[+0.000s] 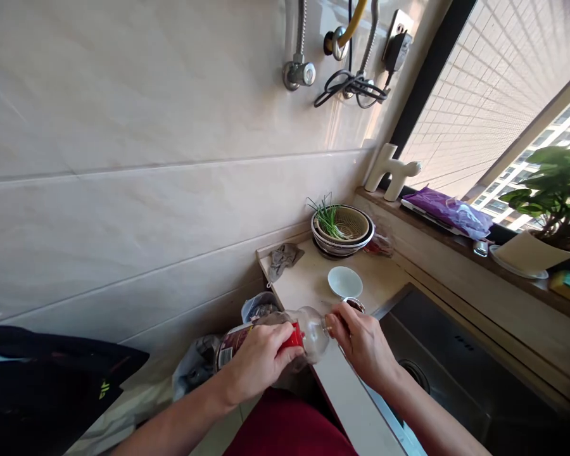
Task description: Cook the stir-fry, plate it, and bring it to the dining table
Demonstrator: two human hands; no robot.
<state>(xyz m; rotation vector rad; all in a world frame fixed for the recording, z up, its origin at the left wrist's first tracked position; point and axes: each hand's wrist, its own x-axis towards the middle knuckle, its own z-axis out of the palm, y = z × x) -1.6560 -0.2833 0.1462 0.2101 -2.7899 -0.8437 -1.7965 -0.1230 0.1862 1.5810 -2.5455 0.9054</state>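
Note:
A large clear plastic bottle [316,335] with a red handle and a dark label lies tilted on its side in front of me, its neck pointing right. My left hand [261,354] is closed around the bottle at its red handle. The fingers of my right hand [363,339] pinch the bottle's mouth end; whether a cap is between them is hidden. Just beyond my right fingers, a small round container [354,304] with dark contents is partly covered. A white bowl [344,282] rests on the counter behind it.
Nested baskets [367,235] with green onions [330,218] stand in the counter's back corner. A grey rag [284,258] hangs at the counter's left edge, above a lined bin [259,304]. The steel sink [456,373] is at right. A potted plant [546,209] stands on the windowsill.

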